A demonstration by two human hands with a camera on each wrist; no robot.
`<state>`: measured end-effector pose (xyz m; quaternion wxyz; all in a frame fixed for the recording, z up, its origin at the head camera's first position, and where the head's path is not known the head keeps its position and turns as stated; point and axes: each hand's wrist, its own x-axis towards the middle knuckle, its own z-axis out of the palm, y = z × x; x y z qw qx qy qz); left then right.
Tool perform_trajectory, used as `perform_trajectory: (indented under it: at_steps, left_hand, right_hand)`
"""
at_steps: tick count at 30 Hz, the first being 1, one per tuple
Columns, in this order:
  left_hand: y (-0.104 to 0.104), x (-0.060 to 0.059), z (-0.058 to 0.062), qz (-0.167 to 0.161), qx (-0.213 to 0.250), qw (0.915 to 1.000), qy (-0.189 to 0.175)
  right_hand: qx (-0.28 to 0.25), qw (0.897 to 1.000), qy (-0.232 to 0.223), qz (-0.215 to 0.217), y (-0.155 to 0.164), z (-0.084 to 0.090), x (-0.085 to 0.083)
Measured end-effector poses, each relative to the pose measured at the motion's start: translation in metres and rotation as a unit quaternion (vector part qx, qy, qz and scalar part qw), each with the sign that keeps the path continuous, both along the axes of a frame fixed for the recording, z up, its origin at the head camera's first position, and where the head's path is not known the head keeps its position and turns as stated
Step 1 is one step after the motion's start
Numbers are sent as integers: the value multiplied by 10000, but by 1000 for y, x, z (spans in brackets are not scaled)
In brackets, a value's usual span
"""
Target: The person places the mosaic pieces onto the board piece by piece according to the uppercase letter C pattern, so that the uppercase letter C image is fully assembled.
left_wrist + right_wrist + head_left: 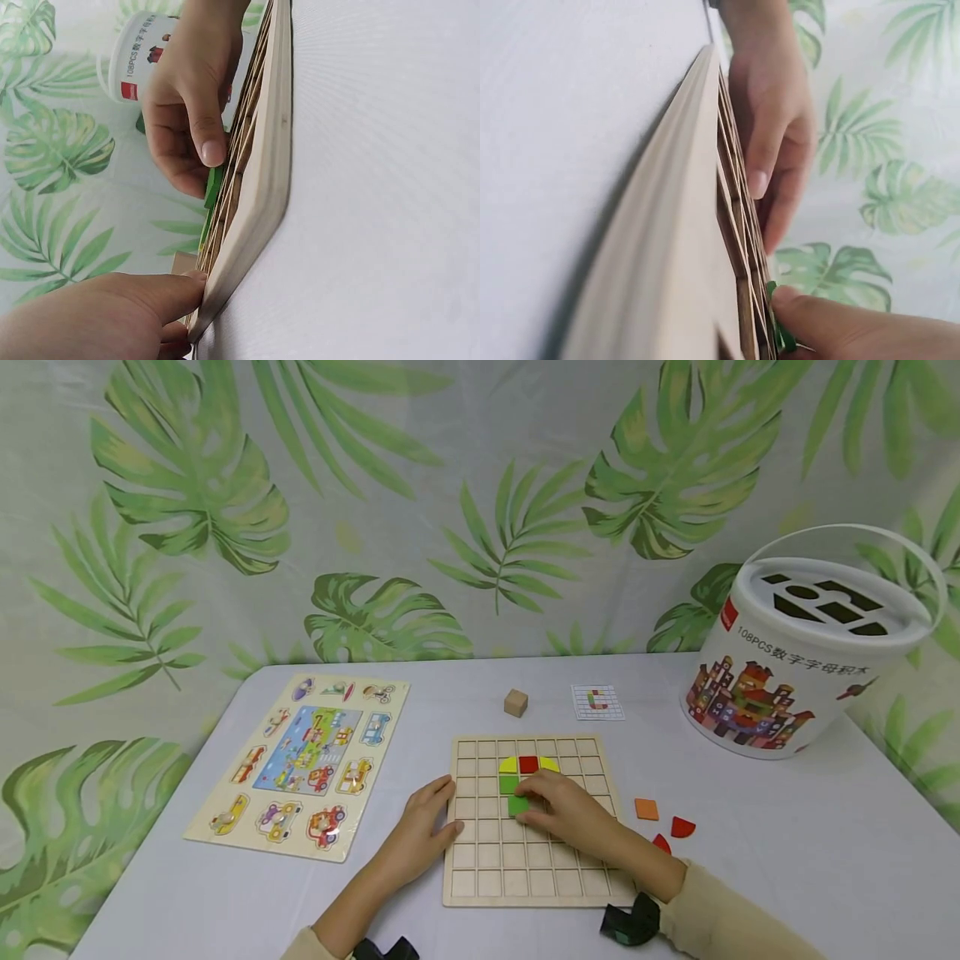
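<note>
A wooden grid board (487,857) lies flat on the table. Between thumb and fingers, my right hand (566,806) pinches a green square block (517,807) low over the grid; the left wrist view shows this block (213,187) tilted at the board's surface. Just above it on the board sits another green square block (508,784). A red square block (528,765) lies in the top row, with a yellow curved block (507,766) on its left and another yellow one (551,764) on its right. Fingertips and thumb of my left hand (420,827) rest against the board's left edge.
Right of the board lie an orange square (647,809) and two red quarter-round blocks, one (682,827) partly clear of the forearm. A plain wooden cube (516,702) and a pattern card (597,702) sit behind. A picture puzzle (247,814) lies left; a white bucket (757,693) stands right.
</note>
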<state>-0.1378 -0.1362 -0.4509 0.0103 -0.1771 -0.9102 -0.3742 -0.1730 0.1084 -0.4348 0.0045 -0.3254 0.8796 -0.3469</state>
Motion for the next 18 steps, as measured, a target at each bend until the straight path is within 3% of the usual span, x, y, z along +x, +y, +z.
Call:
perform_trajectory:
  at_steps: [18]
  left_hand:
    - [0, 1, -1, -9, 4, 10000, 44]
  right_hand:
    - [96, 9998, 97, -121, -6, -4, 1]
